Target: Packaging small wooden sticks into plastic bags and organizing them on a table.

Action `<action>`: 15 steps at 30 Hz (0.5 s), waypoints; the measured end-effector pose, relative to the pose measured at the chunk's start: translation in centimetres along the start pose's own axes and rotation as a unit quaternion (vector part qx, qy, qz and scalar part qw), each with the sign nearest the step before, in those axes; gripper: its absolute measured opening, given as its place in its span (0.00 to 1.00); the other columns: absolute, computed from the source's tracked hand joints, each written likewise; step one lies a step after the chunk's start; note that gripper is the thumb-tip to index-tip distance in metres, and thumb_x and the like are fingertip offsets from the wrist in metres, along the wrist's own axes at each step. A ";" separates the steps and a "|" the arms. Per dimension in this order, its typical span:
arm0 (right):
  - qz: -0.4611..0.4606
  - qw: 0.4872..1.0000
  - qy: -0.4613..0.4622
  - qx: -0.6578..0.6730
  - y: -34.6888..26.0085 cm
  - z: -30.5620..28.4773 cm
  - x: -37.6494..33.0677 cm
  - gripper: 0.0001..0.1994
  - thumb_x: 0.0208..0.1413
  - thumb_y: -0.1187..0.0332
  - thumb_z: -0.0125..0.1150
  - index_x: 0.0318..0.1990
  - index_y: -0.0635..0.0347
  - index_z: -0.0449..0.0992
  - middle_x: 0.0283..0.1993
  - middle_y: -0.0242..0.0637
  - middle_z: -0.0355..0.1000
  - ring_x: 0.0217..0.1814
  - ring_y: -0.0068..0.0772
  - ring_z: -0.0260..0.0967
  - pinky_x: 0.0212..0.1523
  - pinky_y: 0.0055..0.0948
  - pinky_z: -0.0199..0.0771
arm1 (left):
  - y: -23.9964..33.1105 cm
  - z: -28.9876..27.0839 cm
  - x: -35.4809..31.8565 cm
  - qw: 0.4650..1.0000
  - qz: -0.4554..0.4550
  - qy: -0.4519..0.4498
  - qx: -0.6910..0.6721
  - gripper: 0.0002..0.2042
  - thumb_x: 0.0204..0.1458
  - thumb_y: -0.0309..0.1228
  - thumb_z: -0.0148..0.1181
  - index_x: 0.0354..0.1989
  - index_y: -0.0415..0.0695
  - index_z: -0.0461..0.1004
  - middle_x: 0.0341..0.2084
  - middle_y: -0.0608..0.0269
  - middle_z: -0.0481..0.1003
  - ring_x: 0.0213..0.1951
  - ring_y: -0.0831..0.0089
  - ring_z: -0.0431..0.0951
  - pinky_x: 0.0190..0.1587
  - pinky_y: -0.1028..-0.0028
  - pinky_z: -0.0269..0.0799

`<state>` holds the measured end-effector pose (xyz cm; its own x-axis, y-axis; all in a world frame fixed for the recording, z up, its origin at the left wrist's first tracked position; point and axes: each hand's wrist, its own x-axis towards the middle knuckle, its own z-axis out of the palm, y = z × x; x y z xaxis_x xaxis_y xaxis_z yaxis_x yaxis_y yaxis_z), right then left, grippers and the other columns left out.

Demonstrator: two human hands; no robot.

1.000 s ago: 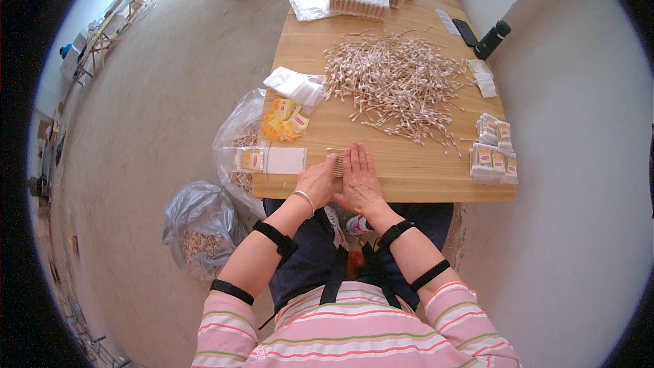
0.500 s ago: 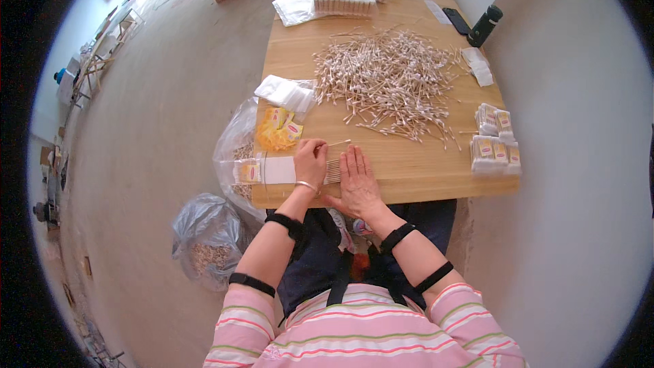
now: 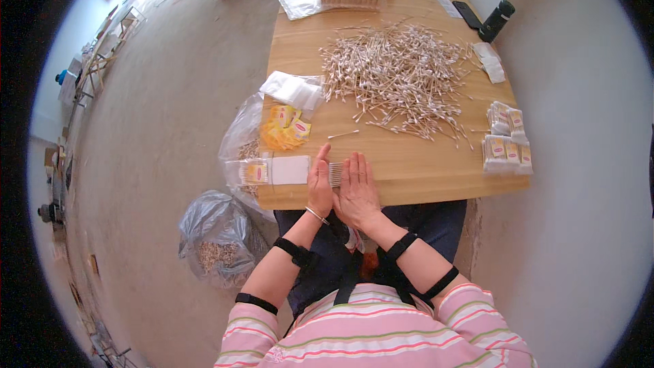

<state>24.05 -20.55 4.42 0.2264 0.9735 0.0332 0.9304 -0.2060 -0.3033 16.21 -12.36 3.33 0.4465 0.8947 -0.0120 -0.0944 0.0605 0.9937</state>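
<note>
Both hands are lying flat and open near the front edge of the light wooden table (image 3: 422, 170), nothing gripped. The left hand (image 3: 319, 187) and right hand (image 3: 357, 189) are pressing side by side on a small row of white-tipped cotton swabs (image 3: 335, 174), which is touching a flat white packet (image 3: 289, 170) just to its left. A big loose heap of cotton swabs (image 3: 402, 75) is sitting further back, and yellow paper labels (image 3: 285, 128) are lying near the table's left edge.
</note>
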 end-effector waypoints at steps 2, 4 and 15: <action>0.015 1.000 -0.014 0.006 -0.7 0.4 0.3 0.39 0.55 0.51 0.45 0.65 0.76 0.45 0.71 0.61 0.34 0.75 0.57 0.27 0.71 0.48 0.26 | 0.0 -0.7 0.3 1.000 0.012 0.005 0.019 0.26 0.65 0.44 0.36 0.61 0.34 0.59 0.60 0.51 0.62 0.63 0.65 0.59 0.65 0.70 0.48; 0.022 0.999 -0.038 -0.015 -1.9 0.8 1.2 0.39 0.56 0.51 0.43 0.65 0.76 0.44 0.71 0.61 0.34 0.75 0.57 0.26 0.71 0.48 0.25 | -0.1 -1.6 0.8 0.999 0.024 0.012 0.039 0.26 0.65 0.43 0.35 0.60 0.33 0.60 0.59 0.49 0.63 0.63 0.64 0.58 0.65 0.71 0.48; 0.020 0.999 -0.042 0.008 -7.0 2.8 4.9 0.38 0.58 0.52 0.40 0.65 0.77 0.42 0.71 0.59 0.33 0.75 0.56 0.22 0.71 0.47 0.21 | 0.6 -7.4 2.1 0.997 0.021 0.041 0.067 0.26 0.65 0.44 0.35 0.59 0.33 0.62 0.57 0.50 0.65 0.61 0.64 0.61 0.64 0.70 0.50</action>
<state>17.79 -14.10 4.04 0.2374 0.9696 -0.0592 0.9163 -0.2437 -0.3177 10.53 -7.15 3.05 0.3690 0.9291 0.0258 0.0099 -0.0317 0.9994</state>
